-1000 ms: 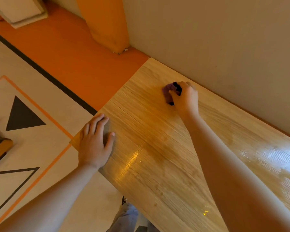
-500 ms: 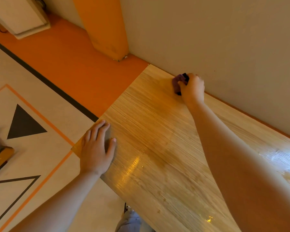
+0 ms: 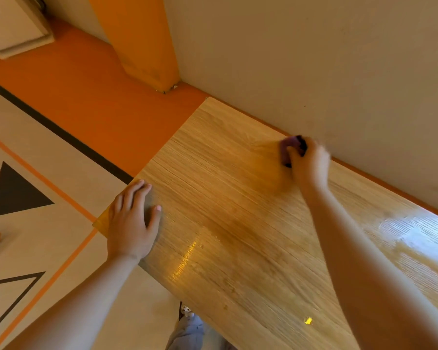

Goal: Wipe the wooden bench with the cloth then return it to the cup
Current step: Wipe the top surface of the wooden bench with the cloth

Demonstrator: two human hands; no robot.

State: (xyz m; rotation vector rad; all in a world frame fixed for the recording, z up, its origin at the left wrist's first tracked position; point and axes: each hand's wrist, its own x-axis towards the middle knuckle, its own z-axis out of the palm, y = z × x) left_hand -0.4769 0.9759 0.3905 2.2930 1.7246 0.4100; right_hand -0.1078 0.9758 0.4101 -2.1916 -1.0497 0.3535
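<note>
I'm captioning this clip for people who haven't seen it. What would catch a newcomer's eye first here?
The glossy wooden bench fills the middle and right, along the pale wall. At its far edge the right hand grips a small dark purple cloth, while the left hand rests flat on its near left corner. On the floor at left, a black triangle stands out.

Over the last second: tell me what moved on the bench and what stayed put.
The right hand, gripping the purple cloth throughout, slid it across the wooden bench to the wall edge, then rightward along the wall, away from the bench's end. Nothing was picked up or let go. The left hand stayed flat on the bench's near corner.
</note>
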